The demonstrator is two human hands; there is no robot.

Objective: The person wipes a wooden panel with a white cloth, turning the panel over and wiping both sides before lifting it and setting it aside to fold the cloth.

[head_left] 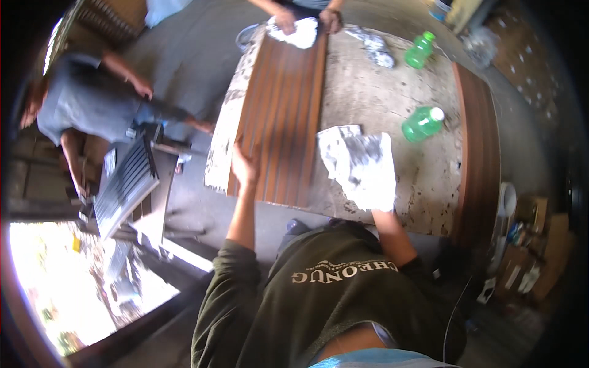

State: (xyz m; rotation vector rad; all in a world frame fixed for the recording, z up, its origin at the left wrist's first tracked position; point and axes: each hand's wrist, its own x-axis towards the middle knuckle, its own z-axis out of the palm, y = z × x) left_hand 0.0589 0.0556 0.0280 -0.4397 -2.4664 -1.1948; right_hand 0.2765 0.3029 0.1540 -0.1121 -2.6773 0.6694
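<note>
A long brown grooved wooden panel (282, 110) lies lengthwise on a paint-stained worktable (380, 98). My left hand (244, 164) rests flat on the panel's near left edge, fingers together, gripping nothing. My right hand (381, 205) is almost wholly hidden under a stained white rag (361, 164) that it holds at the table's near edge, just right of the panel. At the far end of the panel another person's two hands (307, 19) press a white rag (297, 32) onto the wood.
Two green plastic bottles lie on the table, one (422, 122) near my rag, one (419, 50) farther back. A crumpled rag (375, 48) lies beside it. A second brown panel (478, 153) runs along the table's right edge. A bent-over person (86, 104) works at left beside a grey slatted piece (126, 184).
</note>
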